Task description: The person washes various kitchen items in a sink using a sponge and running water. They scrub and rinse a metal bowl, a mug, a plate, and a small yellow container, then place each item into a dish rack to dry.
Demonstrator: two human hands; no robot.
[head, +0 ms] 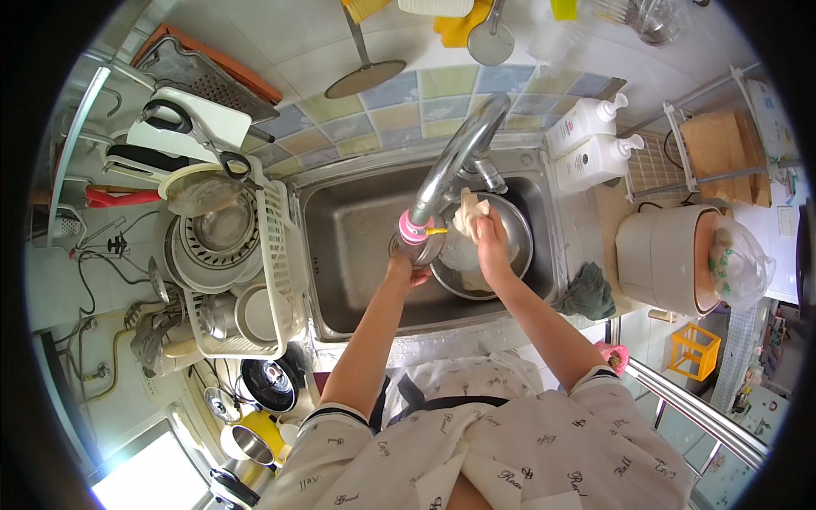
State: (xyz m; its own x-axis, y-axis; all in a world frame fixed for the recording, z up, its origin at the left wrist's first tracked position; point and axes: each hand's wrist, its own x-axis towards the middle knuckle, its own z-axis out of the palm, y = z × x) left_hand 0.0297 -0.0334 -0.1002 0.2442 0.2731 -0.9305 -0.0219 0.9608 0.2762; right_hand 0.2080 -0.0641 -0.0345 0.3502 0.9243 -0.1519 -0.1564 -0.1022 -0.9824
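Note:
My right hand (493, 248) grips a crumpled cream cloth (470, 215) above a round metal basin (524, 245). The basin stands in the right half of the stainless steel sink (357, 229) and contains cloudy water. At the basin's left rim, my left hand (405, 270) holds a small round vessel (428, 254), perhaps a bowl. The vessel is partly hidden under the pink nozzle (413, 228) of the curved chrome faucet (456, 159), so its material is hard to tell.
A white plastic dish rack (280, 268) with plates and bowls borders the sink's left side. Two white pump bottles (590, 162) and a dark green rag (588, 292) lie along its right edge. Scissors (201, 137) hang at upper left. A beige bin-like container (656, 258) stands further right.

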